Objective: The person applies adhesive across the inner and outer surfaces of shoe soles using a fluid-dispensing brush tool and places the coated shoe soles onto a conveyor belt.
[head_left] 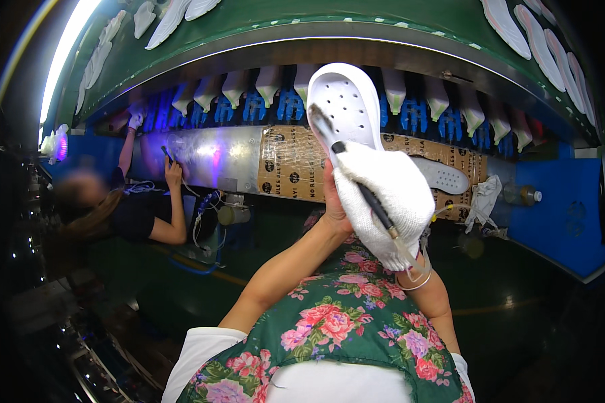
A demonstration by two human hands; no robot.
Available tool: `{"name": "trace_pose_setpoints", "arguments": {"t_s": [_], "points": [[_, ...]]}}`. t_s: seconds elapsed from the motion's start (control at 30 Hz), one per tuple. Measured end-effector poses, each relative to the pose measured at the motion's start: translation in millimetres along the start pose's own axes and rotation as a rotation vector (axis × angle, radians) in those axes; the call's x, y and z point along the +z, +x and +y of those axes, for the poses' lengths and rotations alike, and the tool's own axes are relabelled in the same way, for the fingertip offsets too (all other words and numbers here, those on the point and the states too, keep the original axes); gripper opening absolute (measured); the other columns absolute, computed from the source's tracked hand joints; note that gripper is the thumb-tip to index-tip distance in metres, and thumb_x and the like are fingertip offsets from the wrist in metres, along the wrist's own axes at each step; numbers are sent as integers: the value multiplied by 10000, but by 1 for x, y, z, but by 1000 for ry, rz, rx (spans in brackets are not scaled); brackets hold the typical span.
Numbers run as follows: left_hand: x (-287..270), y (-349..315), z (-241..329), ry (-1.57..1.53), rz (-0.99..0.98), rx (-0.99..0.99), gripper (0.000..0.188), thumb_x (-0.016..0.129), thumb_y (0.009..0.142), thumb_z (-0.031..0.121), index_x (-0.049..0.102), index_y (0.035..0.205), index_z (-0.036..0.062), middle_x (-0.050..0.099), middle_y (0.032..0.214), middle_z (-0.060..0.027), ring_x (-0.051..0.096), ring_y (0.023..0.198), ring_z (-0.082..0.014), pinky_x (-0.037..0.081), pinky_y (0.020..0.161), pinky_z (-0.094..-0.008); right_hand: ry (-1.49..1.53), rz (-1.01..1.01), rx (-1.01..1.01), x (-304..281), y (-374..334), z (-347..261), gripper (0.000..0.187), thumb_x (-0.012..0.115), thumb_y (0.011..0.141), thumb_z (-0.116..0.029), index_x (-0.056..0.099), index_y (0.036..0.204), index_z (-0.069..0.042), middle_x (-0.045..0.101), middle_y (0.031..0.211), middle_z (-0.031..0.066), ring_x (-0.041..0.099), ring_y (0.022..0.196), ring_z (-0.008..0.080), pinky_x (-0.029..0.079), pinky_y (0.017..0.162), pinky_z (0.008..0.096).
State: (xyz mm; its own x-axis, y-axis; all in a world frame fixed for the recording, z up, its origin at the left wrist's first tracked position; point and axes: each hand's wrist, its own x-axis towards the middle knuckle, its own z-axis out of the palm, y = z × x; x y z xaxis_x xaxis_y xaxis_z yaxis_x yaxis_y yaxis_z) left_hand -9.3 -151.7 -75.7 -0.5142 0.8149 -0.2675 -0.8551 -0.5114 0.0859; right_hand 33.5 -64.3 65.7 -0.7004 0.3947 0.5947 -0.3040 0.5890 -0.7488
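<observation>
A person in a dark green floral apron (336, 322) holds up a white perforated shoe (357, 101), toe end upward, in front of the far edge of a long metal worktop (238, 151). The bare left hand (334, 198) grips the shoe's lower left side, most of its fingers hidden. The right hand (384, 201), in a white knitted glove, is closed around a dark-handled brush (370, 198); its separate fingers cannot be made out. The brown bristles overlap the shoe's left side; whether they touch is unclear.

Brown cardboard (296, 164) covers the worktop from its middle toward the right end, printed with repeating dark capitals and round emblems. On it, near its right edge, lies a grey perforated insole (444, 176). A crumpled white cloth (482, 201) and a clear bottle (519, 195) are at the worktop's right end, beside a blue panel (561, 228) with a faint, unreadable mark.

Pale shoe forms (269, 82) line the far edge. At the left, a co-worker's hand (173, 173) holds a slim dark tool (167, 156).
</observation>
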Motion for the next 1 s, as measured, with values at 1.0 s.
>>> {"name": "trace_pose_setpoints", "arguments": {"t_s": [1.0], "points": [[40, 36, 51, -27, -440, -44, 1169, 426, 641, 989, 496, 1382, 88, 600, 1213, -276, 619, 1061, -480, 524, 888, -630, 236, -169, -13, -12, -23, 23, 233, 780, 733, 6, 745, 958, -44, 729, 899, 97, 703, 829, 267, 541, 753, 357]]}}
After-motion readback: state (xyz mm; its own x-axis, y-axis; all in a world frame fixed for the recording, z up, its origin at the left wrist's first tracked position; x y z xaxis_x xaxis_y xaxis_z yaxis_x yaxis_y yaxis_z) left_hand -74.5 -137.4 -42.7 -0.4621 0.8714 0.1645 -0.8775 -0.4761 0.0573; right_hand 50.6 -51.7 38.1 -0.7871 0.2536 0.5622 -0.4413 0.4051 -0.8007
